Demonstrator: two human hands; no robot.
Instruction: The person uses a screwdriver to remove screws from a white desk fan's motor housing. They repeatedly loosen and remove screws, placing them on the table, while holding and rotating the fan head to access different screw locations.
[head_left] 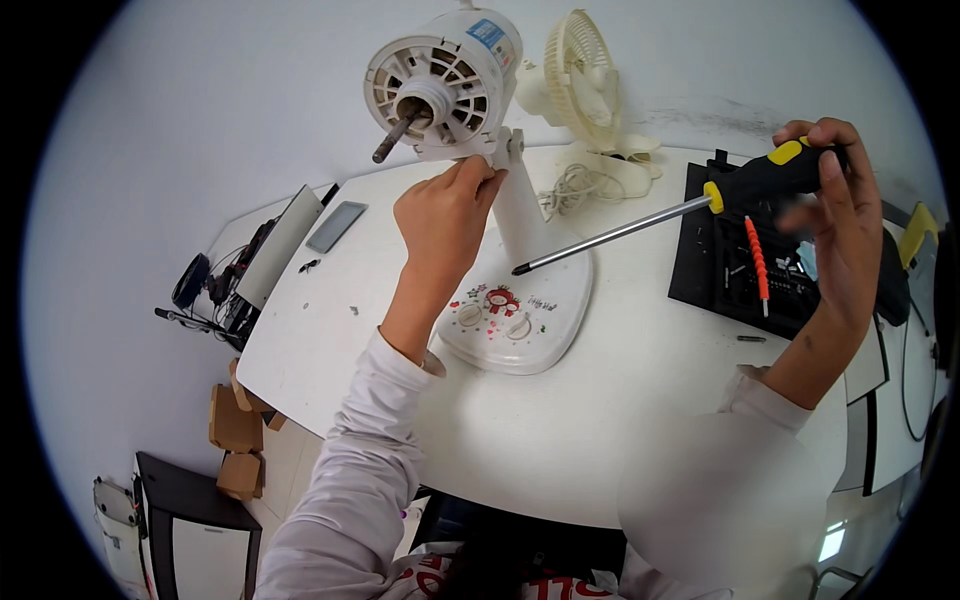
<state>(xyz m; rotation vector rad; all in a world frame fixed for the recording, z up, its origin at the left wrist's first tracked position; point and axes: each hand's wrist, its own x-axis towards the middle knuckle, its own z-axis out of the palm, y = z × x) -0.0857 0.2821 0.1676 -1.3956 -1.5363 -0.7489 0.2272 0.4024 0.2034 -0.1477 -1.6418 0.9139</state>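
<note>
A white electric fan [518, 205] without its blades or guard stands on the table, its motor housing [405, 60] tilted toward me and a dark metal shaft [396, 138] sticking out. My left hand [445, 215] is closed just under the housing, beside the neck; its fingertips are hidden, so what they pinch does not show. My right hand [848, 215] is raised on the right, fingers round the black-and-yellow handle of a Phillips screwdriver [640, 222]. The screwdriver's tip points left and down, over the fan's base [525, 335], which has two knobs and a red cartoon print.
Behind the fan stands a cream fan [585, 85] with a coiled cable [580, 190]. On the right lies a black tool case [705, 265] with an orange flexible shaft [757, 265]. A grey phone [337, 227] is at the table's left; cardboard boxes [235, 420] sit below.
</note>
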